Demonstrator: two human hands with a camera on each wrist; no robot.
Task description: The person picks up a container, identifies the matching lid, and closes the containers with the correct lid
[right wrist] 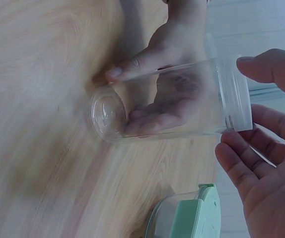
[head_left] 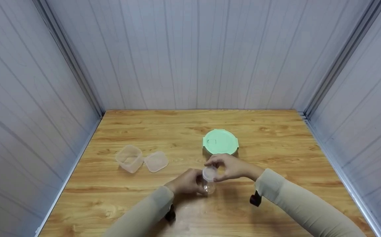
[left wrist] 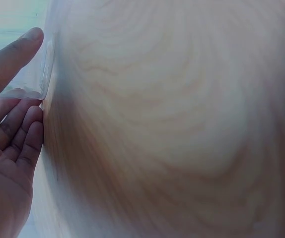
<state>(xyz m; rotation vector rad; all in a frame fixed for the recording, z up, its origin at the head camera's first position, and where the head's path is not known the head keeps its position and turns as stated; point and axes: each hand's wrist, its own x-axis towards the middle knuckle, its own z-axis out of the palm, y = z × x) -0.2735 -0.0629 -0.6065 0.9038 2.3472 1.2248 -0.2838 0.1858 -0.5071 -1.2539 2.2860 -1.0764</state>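
Observation:
A clear, see-through jar (right wrist: 137,96) with a whitish lid (head_left: 209,172) is held between both hands near the middle of the table. My left hand (head_left: 185,182) grips the jar's body from the left, its thumb on one side and fingers on the other. At the top, my right hand (head_left: 233,167) pinches the lid between thumb and fingertips. In the right wrist view the lid sits on the jar's mouth, and the left fingers show through the wall. Part of the jar (left wrist: 31,79) also appears beside the left thumb in the left wrist view.
Just beyond the right hand stands a round container with a mint-green clip lid (head_left: 220,142). To the left are an uncovered translucent square box (head_left: 129,158) and a flat square lid (head_left: 156,161) beside it. Pale panel walls (head_left: 184,56) border the wooden table (head_left: 111,200).

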